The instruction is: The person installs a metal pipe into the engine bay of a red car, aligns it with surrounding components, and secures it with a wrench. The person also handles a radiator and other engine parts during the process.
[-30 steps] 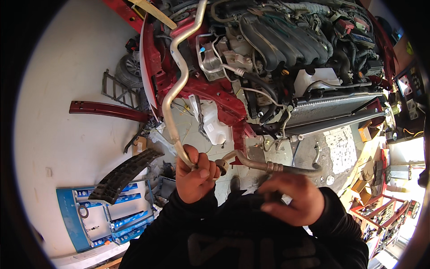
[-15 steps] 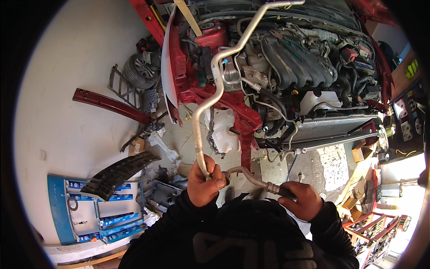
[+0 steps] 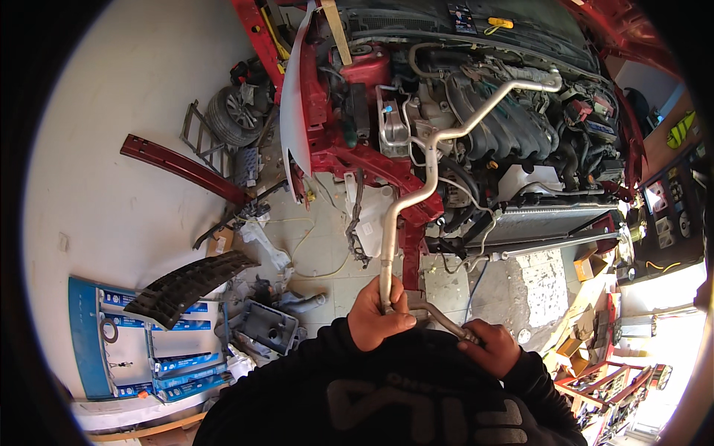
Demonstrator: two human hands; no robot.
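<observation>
A long, bent silver metal pipe (image 3: 389,245) rises from my left hand (image 3: 378,316), whose fingers are wrapped round its lower part. Its far end reaches over the car engine (image 3: 513,123) in the open bay. My right hand (image 3: 492,346) is closed round a second, curved metal pipe section (image 3: 442,318), near a crimped fitting. Where the two sections meet is hidden by my left hand. Both hands are close to my body, in front of the red car frame (image 3: 413,256) and the radiator (image 3: 543,223).
At left are a red bumper beam (image 3: 182,169), a wheel (image 3: 236,117), a black curved plastic part (image 3: 190,286) and a blue rack (image 3: 88,334) with boxes. A pale fender (image 3: 296,111) edges the bay. A red metal rack (image 3: 602,401) stands at lower right.
Both pipe sections have moved with my hands. My left hand has shifted right, closer to my right hand, and the long pipe's far end has swung right and nearer, over the engine.
</observation>
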